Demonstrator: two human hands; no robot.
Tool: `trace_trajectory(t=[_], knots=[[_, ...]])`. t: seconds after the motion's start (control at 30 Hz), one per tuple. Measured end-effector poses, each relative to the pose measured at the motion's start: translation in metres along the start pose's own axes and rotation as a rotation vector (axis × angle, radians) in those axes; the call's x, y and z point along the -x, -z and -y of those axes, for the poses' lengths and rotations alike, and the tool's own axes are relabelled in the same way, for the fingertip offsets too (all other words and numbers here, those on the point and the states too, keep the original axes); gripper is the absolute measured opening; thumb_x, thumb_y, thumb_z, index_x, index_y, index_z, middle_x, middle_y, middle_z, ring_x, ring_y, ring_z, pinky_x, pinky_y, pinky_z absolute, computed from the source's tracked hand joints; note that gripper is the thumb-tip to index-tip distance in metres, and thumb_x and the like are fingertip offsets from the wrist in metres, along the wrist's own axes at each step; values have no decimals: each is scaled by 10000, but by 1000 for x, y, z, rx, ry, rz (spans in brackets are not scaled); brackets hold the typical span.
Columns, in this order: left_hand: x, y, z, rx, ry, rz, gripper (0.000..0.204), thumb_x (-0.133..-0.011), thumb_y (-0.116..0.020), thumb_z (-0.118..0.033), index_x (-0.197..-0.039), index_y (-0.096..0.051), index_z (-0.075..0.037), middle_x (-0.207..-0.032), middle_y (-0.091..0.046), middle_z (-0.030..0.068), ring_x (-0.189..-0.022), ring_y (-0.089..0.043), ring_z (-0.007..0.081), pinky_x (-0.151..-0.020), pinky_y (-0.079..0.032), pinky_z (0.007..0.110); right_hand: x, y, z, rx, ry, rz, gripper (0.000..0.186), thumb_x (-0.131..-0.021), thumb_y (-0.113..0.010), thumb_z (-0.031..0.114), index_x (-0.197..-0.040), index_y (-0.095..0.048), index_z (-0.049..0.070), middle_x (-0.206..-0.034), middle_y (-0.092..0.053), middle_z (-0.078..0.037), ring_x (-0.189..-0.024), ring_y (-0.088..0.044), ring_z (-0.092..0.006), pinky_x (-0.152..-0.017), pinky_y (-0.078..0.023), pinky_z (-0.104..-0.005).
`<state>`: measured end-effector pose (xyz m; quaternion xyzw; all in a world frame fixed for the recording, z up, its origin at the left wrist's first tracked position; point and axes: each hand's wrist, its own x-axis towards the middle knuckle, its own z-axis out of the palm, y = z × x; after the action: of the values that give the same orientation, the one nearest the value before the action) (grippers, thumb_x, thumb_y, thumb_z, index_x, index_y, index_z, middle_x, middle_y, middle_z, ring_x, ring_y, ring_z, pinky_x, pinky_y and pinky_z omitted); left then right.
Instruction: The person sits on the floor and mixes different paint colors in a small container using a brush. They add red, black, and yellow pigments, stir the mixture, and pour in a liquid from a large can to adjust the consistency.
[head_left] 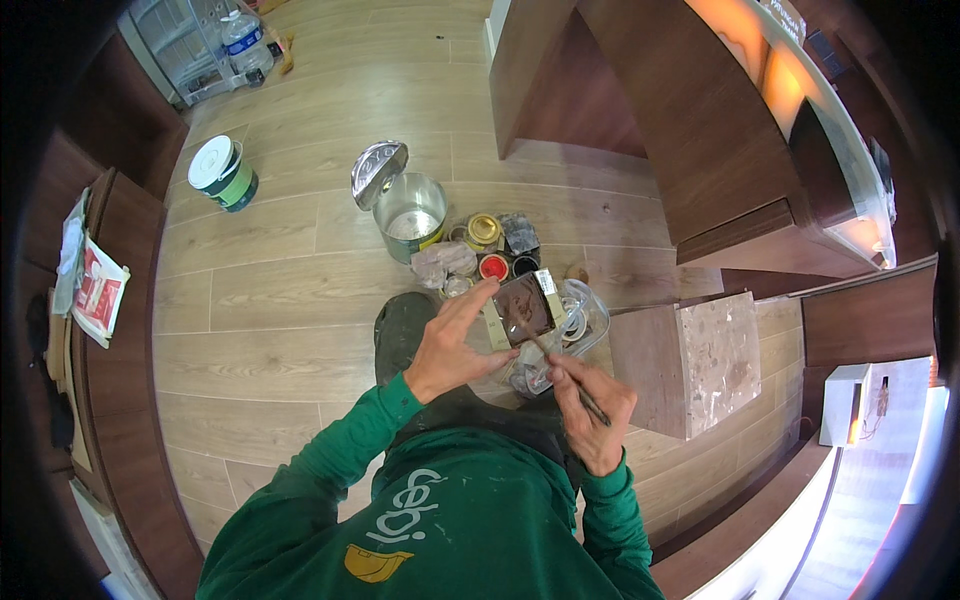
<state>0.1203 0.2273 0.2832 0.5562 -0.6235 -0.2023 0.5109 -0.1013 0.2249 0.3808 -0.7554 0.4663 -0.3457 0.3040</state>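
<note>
My left hand [445, 350] spans the near-left side of a square container of brown paint [524, 304], its fingertips at one corner and its thumb at another. In my right hand [592, 405] is a thin wooden stick [550, 355], slanting down so that its far end reaches the brown paint; the tip is hard to make out. Just beyond the container are an open can of red paint [493, 267], a gold-coloured can [484, 230] and a dark open can [524, 266]. A crumpled pale rag [445, 262] lies to their left.
A large open metal can [410, 212] with a bent-up lid stands farther off. Clear plastic bags [583, 313] lie right of the container, beside a paint-spattered wooden box [690, 360]. A white-lidded bucket [222, 172] stands far left. Brown cabinets [690, 130] flank the wood-look floor.
</note>
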Motion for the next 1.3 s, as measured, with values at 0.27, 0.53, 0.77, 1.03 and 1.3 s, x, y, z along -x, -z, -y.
trace_trajectory(t=[0.27,0.53,0.77,1.03,1.3], knots=[[-3,-1,-1,4,7,11,951,-616,-996,-194,-1455,-584,-22,-1436,-651,174,-1320,-636,328,-1113,-510,410,3,7,4,55,29,55,167,-904,-725,6,-1057,-787,-19,-879,-755,-196,-734,-725,-276,-693,-555,-359],[-5,-2,-1,1,-21,26,961,-617,-993,-181,-1465,-571,-17,-1438,-648,180,-1328,-631,331,-1121,-507,411,1,7,2,43,48,80,189,-976,-715,56,-1113,-778,-57,-875,-785,-132,-758,-686,-142,-715,-552,-309],[-10,3,3,45,-57,81,972,-616,-992,-166,-1474,-560,-20,-1456,-635,181,-1330,-629,336,-1119,-510,415,-4,12,4,-80,-161,-25,196,-925,-723,53,-1099,-783,-17,-883,-762,-189,-790,-733,-230,-732,-562,-326],[-12,4,6,26,-50,88,988,-620,-988,-155,-1496,-546,-43,-1467,-625,183,-1330,-626,349,-1108,-516,418,-4,24,7,-8,-126,19,171,-914,-735,48,-1056,-792,-28,-874,-775,-156,-766,-712,-193,-720,-556,-320],[-8,-1,6,-49,-79,39,972,-624,-981,-164,-1487,-551,-43,-1468,-618,194,-1333,-616,358,-1118,-500,440,0,12,10,153,-12,-63,168,-854,-739,14,-1014,-783,-14,-838,-741,-185,-703,-697,-333,-692,-543,-395]])
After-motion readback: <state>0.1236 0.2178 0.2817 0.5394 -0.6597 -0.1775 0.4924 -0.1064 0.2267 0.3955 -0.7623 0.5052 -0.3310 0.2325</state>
